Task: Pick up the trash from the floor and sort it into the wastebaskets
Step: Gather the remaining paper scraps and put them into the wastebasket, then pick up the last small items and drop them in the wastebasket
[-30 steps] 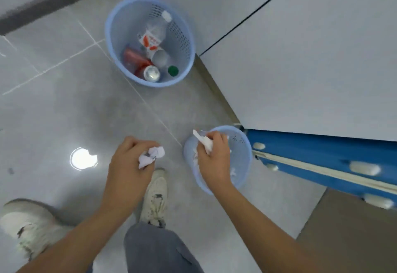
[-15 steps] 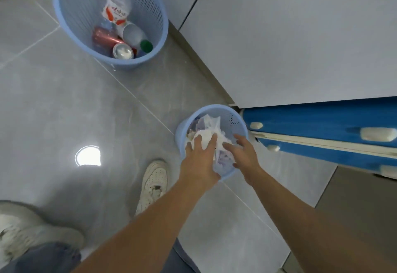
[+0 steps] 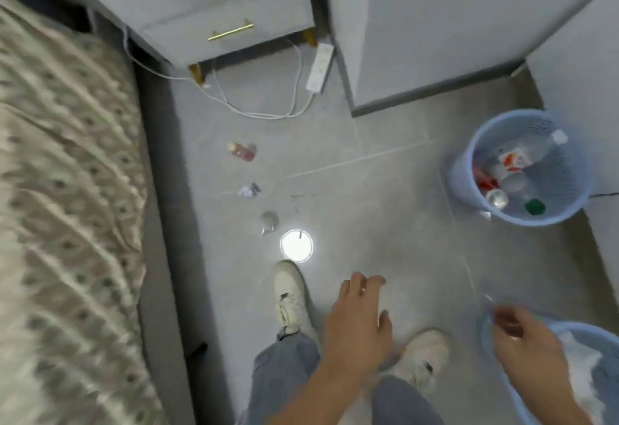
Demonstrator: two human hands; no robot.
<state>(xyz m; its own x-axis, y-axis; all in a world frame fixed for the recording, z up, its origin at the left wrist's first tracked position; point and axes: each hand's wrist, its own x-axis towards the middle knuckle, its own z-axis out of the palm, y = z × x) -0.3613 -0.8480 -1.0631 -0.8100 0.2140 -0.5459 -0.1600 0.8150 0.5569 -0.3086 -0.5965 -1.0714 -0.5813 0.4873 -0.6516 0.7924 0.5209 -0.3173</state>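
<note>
Left hand (image 3: 360, 327) empty, fingers relaxed. Right hand (image 3: 526, 341) empty, blurred, over near-right paper basket (image 3: 485, 334). Small bottle (image 3: 242, 151), crumpled paper (image 3: 248, 189) far left on floor.

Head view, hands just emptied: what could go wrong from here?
1. The small red bottle, crumpled paper scrap and clear roundish item are blurred; the last may be missorted.
2. White cables and a power strip lie just past the litter, a possible snag.
3. White shoes stand near it.
</note>
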